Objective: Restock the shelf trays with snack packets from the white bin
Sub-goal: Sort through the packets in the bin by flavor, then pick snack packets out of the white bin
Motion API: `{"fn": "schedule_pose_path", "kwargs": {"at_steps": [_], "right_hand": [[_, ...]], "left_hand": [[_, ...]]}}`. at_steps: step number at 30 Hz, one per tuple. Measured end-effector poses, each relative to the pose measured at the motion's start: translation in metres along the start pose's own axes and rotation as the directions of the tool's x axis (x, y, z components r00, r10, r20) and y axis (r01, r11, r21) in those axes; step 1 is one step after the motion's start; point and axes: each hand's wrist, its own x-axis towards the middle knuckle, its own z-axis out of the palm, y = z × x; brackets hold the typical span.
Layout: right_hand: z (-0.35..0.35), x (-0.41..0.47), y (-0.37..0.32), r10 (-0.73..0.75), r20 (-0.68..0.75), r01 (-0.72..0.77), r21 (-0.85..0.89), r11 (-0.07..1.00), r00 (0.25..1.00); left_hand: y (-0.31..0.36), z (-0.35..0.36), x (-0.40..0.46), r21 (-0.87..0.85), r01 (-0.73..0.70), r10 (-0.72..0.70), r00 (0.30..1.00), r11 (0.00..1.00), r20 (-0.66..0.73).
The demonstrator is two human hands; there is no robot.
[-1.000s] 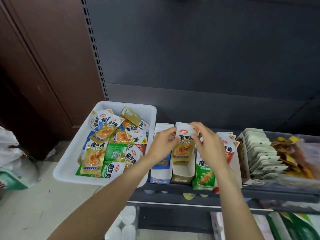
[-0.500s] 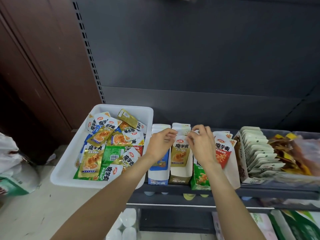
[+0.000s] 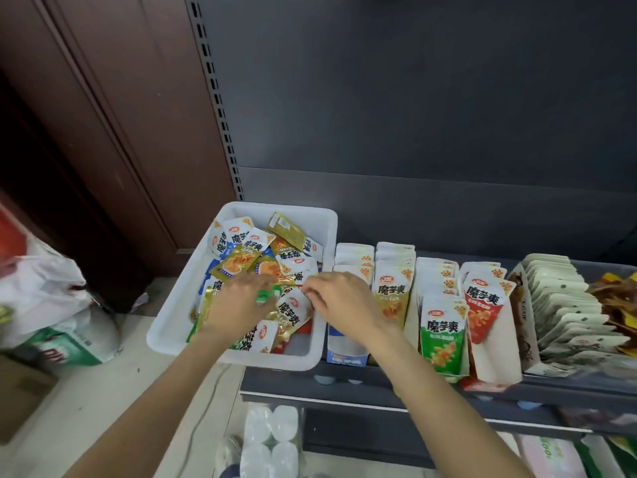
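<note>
The white bin (image 3: 172,326) sits on the left end of the shelf, heaped with gold, green, blue and red snack packets (image 3: 241,263). My left hand (image 3: 238,301) reaches into the heap with fingers spread on the packets; it is blurred and its grip is unclear. My right hand (image 3: 341,298) is over the bin's right rim, and its curled fingertips pinch the top edge of a tilted gold packet (image 3: 291,313). Beside the bin stand upright cardboard trays: a blue tray (image 3: 344,355), a gold row (image 3: 393,294), a green row (image 3: 443,336) and a red row (image 3: 482,305).
Beige packets (image 3: 565,305) and brown snacks (image 3: 613,294) fill the shelf's right end. The dark shelf edge (image 3: 344,386) runs below the trays. White bottles (image 3: 269,439) stand underneath. A plastic bag (image 3: 41,288), a green box (image 3: 69,343) and cardboard (image 3: 20,391) lie on the floor at left.
Both hands let go of the gold packet, which now stands at the front of its tray, and moved left into the white bin. The view shifted left.
</note>
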Motion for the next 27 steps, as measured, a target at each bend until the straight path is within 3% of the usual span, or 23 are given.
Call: {"fn": "schedule_pose_path", "kwargs": {"at_steps": [2,4,6,9,11,15,20,23,27], "right_hand": [[0.020,0.021,-0.013,-0.022,0.153,0.021,0.011,1.000,0.988],[0.039,0.039,-0.024,-0.050,0.313,0.071,-0.057,0.996,0.948],[0.055,0.053,-0.037,-0.010,0.445,0.087,-0.153,0.984,0.896],[0.074,0.063,-0.053,0.133,0.518,-0.029,-0.205,0.978,0.845],[0.081,0.066,-0.059,0.173,0.512,-0.071,-0.213,0.975,0.841],[0.076,0.066,-0.055,0.219,0.452,-0.218,-0.054,0.974,0.865],[0.027,0.054,-0.035,0.241,0.140,-0.271,0.269,0.924,0.960],[-0.003,0.036,-0.018,0.315,-0.004,-0.274,0.486,0.830,0.949],[-0.019,0.009,0.009,0.410,0.079,-0.352,0.673,0.650,0.908]], "left_hand": [[-0.025,-0.003,-0.003,0.214,0.081,-0.139,0.953,0.974,0.270],[-0.041,-0.001,-0.004,0.306,0.049,-0.178,0.894,0.951,0.412],[-0.049,0.004,-0.007,0.303,0.037,-0.174,0.883,0.952,0.437],[-0.053,0.009,-0.010,0.288,0.045,-0.161,0.905,0.957,0.394],[-0.054,0.012,-0.011,0.264,0.053,-0.156,0.909,0.963,0.387],[-0.055,0.016,-0.010,0.176,0.038,-0.104,0.918,0.984,0.382],[-0.046,-0.003,-0.009,-0.139,0.077,-0.050,0.980,0.987,0.191],[-0.028,-0.019,-0.008,-0.392,0.177,-0.118,0.978,0.903,0.172],[0.014,-0.033,-0.004,-0.631,0.217,-0.150,0.976,0.745,0.158]]}}
